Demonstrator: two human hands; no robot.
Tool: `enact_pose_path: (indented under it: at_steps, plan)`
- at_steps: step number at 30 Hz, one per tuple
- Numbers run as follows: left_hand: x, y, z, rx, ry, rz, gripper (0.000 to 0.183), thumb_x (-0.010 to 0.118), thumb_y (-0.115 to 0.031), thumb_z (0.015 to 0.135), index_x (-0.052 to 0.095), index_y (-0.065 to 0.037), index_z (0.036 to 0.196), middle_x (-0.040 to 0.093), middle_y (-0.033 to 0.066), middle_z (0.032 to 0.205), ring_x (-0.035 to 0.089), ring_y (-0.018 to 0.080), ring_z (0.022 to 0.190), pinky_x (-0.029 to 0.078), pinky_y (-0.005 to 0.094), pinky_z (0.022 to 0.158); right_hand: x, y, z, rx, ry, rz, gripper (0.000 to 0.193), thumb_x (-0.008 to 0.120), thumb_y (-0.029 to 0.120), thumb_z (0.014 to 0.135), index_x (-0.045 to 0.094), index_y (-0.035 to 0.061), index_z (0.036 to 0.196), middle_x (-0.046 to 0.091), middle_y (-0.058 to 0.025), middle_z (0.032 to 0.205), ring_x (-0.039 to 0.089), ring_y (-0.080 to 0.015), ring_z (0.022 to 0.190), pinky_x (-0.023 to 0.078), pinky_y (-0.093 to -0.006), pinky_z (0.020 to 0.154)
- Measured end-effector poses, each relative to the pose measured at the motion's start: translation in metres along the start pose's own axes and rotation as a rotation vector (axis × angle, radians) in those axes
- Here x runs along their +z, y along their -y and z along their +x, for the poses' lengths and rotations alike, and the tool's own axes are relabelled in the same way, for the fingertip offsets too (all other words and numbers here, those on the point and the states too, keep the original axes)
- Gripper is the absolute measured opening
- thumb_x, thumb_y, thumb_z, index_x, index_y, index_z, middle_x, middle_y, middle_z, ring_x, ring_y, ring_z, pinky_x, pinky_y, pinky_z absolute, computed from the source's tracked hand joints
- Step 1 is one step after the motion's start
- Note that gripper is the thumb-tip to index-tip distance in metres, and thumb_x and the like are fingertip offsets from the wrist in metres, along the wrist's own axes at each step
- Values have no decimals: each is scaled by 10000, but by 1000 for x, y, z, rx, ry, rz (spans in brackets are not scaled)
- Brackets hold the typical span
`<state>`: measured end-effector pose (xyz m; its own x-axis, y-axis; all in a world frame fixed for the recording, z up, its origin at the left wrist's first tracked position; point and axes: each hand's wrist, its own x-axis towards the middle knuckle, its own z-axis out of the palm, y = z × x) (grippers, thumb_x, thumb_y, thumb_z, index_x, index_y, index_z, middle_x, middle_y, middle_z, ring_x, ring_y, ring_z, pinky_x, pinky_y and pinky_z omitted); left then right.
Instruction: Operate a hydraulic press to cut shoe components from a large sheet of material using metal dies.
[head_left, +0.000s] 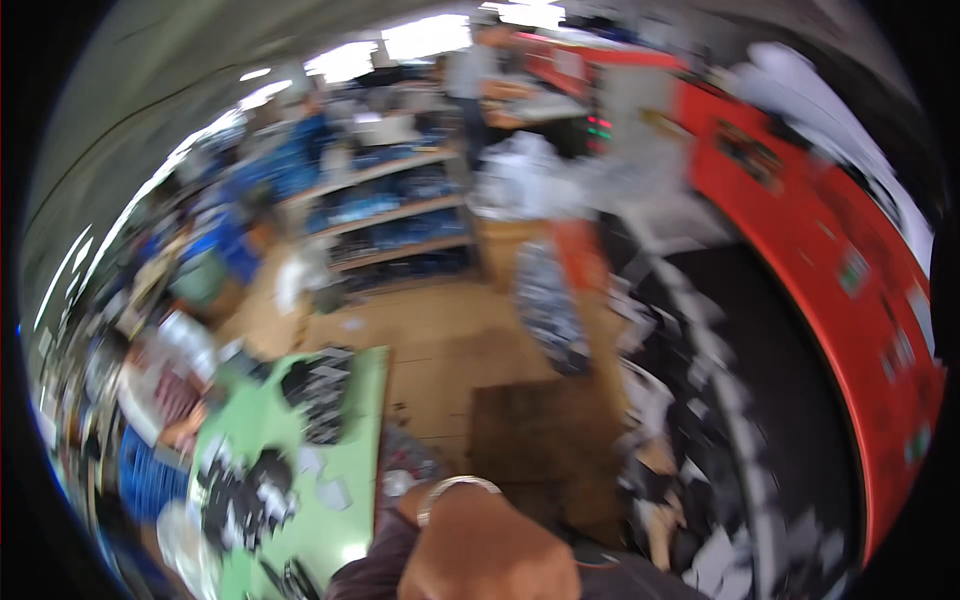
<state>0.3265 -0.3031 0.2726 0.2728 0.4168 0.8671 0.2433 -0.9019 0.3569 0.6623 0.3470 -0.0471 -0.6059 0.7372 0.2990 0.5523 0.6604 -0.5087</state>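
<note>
My left hand point(490, 552) is raised close in at the lower middle, with its back toward view and a pale bangle point(458, 487) around the wrist. Its fingers are hidden past the lower edge, so I cannot tell whether it holds anything. A dark sleeve point(362, 573) covers that arm. My right hand is out of view. Left of the hand is a green-topped table point(365, 425), bearing a stack of dark cut pieces point(328, 392) and a loose pile of black and grey pieces point(245, 497). Motion blurs much of the picture.
A long red machine point(800, 250) with a black bed point(770, 400) runs along the right, dark and pale scraps point(650, 400) beside it. A person point(165, 390) is at the table's left side; another person point(475, 85) stands far back near shelves point(390, 215). A filled bag point(548, 300) stands on the tan floor.
</note>
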Motion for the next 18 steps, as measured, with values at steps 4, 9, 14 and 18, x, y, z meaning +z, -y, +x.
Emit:
enact_pose_path:
  at_steps: [4,9,14,18]
  plan:
    - [-34,56,-10,-338,54,-107,486,601,-468,890,684,-34,1092,493,-5,639,453,153,497,297,293,438,66,138,46,94,121,164,423,667,109,798,565,-12,1189,632,-187,1134,612,-286,1058,469,-365,928]
    - [-72,172,-10,-499,93,-242,518,741,-439,774,674,-8,1055,593,51,673,531,185,507,343,286,452,89,159,75,-13,-51,194,246,739,123,740,577,34,902,621,-84,843,579,-182,748,471,-314,701]
    - [-76,337,-17,-944,24,-230,407,790,-194,750,666,-16,1094,670,60,768,629,128,651,505,252,621,83,132,91,269,-246,255,258,747,147,752,576,39,913,637,-134,793,618,-271,755,481,-370,713]
    - [-28,469,-3,-1179,14,163,274,723,-143,794,666,-18,1031,633,43,813,592,101,733,490,250,682,108,140,147,242,-263,169,284,753,194,743,585,48,920,652,-173,826,619,-363,796,474,-427,709]
